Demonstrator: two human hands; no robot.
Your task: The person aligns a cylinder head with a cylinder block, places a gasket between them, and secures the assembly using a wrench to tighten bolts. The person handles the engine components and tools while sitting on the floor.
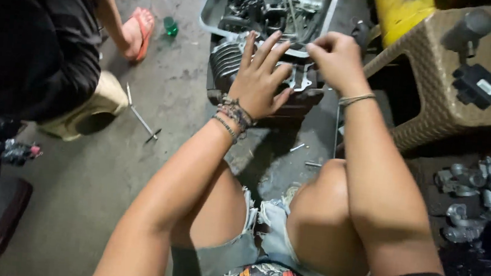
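Metal tray of engine parts, left hand fingers splayed on engine block, right hand pinching something unclear.

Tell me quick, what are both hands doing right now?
Left hand: open, fingers spread, resting flat on the finned engine block.
Right hand: fingers pinched together above the block; whether it holds anything cannot be told.

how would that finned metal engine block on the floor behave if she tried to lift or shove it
The finned engine block looks like solid cast metal, so probably heavy and rigid. It sits flat on the floor, so it would likely scrape, not roll. Possibly oily.
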